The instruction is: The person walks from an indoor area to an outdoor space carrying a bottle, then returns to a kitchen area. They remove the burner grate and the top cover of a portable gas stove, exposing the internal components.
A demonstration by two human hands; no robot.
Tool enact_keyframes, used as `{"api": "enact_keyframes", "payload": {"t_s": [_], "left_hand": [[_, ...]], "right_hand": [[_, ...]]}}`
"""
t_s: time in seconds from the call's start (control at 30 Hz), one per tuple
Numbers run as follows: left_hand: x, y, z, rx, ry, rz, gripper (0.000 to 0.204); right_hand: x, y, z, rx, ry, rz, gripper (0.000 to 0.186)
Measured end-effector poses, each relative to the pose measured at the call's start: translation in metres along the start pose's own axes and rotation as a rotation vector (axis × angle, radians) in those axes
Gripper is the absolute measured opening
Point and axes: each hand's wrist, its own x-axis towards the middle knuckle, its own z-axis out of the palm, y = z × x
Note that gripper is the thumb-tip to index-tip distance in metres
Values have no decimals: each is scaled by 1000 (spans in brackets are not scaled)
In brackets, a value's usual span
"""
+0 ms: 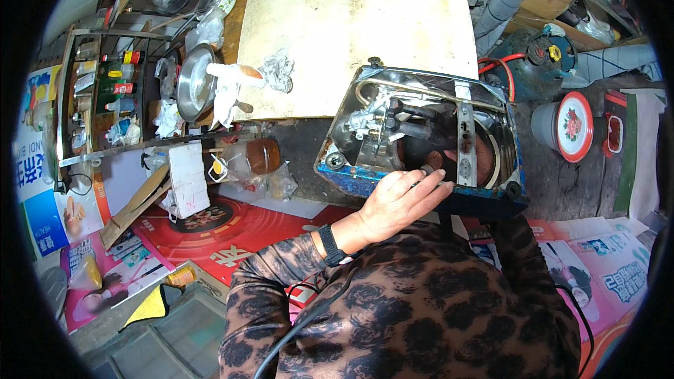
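Observation:
A gas stove body (351, 180), a blue rusty metal box, stands tilted in front of me with its inside exposed. Within it are a silver valve fitting (364, 121), dark burner tubes (411, 125), a bent metal pipe and a perforated metal strip (466, 142). My left hand (404, 203) lies over the near rim, fingers stretched toward the inside. No held thing can be made out there. My right forearm (518, 256) reaches to the near right side of the box, which hides that hand. Brownish shapes inside the round opening are too dark to identify.
Beyond the stove is a stained pale tabletop (351, 28). A gas cylinder (537, 60) with a red hose stands at the back right, near a red-and-white floral lid (575, 126). At left are a bottle rack (65, 98), a metal basin (196, 84) and a jug of brown liquid (256, 156).

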Motion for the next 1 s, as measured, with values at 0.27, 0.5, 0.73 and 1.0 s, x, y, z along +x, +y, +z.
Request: {"api": "enact_keyframes", "payload": {"t_s": [0.27,0.5,0.73,1.0], "left_hand": [[0,0,2,-22,1,-4,51],[1,-1,1,-43,-4,-7,54],[0,-1,4,-33,-9,6,58],[0,-2,3,4,-55,8,61]], "right_hand": [[-5,6,-6,-415,112,-194,43],[-3,1,-19,-226,104,-46,45],[4,-3,-8,-223,89,7,41],[5,2,5,-179,107,-156,39]]}}
